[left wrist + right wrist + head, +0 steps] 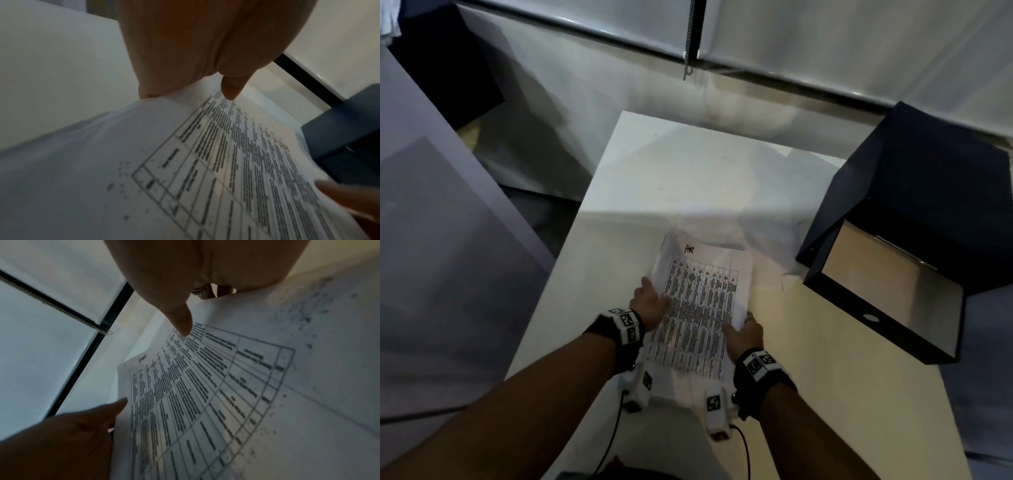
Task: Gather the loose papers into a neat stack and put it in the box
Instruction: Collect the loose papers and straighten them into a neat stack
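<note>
1. Grey panel (pixel 448 246): a large flat board beside the left edge of the white table (pixel 654 171), apart from the work area.
2. Left hand (pixel 650 303): grips the left long edge of the paper stack (pixel 698 308). In the left wrist view the thumb (pixel 228 88) lies on the printed top sheet (pixel 226 162) and the fingers pass beneath the edge.
3. Paper stack: held between both hands just above the near half of the table. Its long axis runs away from the person; the handwritten heading (pixel 689 249) marks the far end, and the printed table faces up. The sheets bow slightly and their edges are not quite flush.
4. Right hand (pixel 744 334): holds the right long edge nearer the person; the right wrist view shows its thumb (pixel 183 322) on the top sheet (pixel 205 394). How tightly the lower fingers close cannot be told.
5. Box (pixel 893 284): dark, open-topped, pale inside, at the table's right edge, near the stack but apart from it.
6. Blind chain (pixel 690 37): hangs at the far wall, well clear.
</note>
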Demonstrator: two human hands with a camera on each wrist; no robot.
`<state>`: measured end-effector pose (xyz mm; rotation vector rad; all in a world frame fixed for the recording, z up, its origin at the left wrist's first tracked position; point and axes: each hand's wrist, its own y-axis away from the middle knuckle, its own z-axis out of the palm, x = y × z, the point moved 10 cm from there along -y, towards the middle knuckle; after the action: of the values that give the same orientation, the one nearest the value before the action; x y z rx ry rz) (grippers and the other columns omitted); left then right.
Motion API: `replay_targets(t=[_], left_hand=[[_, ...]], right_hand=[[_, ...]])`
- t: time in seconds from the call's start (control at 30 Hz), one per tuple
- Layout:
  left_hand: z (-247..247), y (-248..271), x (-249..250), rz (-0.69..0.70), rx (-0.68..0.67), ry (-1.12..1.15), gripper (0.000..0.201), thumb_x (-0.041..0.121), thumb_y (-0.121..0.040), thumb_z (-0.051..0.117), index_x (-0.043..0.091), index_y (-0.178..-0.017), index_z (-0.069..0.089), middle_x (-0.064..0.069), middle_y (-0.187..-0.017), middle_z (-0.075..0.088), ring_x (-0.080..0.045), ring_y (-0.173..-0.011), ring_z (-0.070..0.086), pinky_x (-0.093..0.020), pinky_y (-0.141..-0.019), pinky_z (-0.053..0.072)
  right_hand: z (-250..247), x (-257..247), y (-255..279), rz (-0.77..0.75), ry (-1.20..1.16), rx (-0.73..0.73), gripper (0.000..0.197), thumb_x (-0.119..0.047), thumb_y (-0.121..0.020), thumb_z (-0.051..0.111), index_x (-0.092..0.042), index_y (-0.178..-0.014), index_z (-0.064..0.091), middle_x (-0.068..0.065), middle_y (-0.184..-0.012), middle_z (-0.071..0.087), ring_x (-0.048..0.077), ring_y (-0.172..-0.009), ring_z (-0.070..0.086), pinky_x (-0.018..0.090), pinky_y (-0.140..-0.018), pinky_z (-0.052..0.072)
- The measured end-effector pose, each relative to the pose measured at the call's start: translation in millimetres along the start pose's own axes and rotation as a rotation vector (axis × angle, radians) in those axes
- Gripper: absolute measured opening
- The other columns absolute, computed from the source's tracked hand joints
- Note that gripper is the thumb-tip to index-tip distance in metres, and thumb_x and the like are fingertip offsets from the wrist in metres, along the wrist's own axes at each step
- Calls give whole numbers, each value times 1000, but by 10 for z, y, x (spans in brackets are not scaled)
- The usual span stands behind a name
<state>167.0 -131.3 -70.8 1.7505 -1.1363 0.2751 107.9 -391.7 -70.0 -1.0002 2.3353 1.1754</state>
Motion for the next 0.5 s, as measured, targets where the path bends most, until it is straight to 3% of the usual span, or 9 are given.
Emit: replay_targets(t=[0.07,0.1,0.17,0.27,0.37,0.43,0.5], left_hand=[[-72,113,82,0,32,68,55,32,-94,52,9,-139,31,-21,-126,55,-38,-103,59,-45,-88,53],[-106,155,100,-8,53,88,46,26,-96,50,8,-136,35,-17,-120,56,-32,-93,60,-38,-78,53],[-112,188,71,-34,75,75,36,18,-98,50,4,-129,39,-13,-105,54,-24,-77,54,-29,-62,42],[-137,185,91,4,75,8,26,21,-95,57,7,-114,45,-14,-97,57,-26,-78,53,-29,-62,40],[-245,230,178,93,68,42,22,24,-94,61,12,-103,45,-8,-85,57,-26,-73,55,-26,-53,39],[-353,340,284,180,75,96,22,23,-92,64,11,-100,47,-9,-87,62,-28,-77,61,-30,-60,45],[-439,488,407,276,15,196,22,21,-91,66,9,-100,51,-11,-92,70,-30,-85,68,-41,-72,56]], right_hand=[[1,1,10,15,-29,5,70,-30,-87,66,-8,-146,36,14,-141,46,34,-121,53,40,-105,44],[13,-9,22,21,-27,4,70,-30,-87,65,-9,-147,35,15,-142,46,34,-122,53,40,-105,44],[54,-9,41,27,7,8,75,-32,-87,64,-8,-149,29,16,-144,43,35,-124,50,42,-106,42],[67,15,28,43,18,3,79,-33,-88,65,-6,-150,25,15,-147,38,35,-130,45,41,-110,39],[1,5,30,16,-50,26,73,-40,-80,73,-14,-141,42,14,-136,52,32,-118,55,41,-104,45],[-42,-20,42,-13,-80,35,95,-57,-67,78,-15,-143,39,14,-137,52,31,-121,54,45,-105,43],[-125,-179,132,-45,-186,-6,124,-64,-54,82,-14,-151,22,12,-147,41,30,-132,44,48,-110,36]])
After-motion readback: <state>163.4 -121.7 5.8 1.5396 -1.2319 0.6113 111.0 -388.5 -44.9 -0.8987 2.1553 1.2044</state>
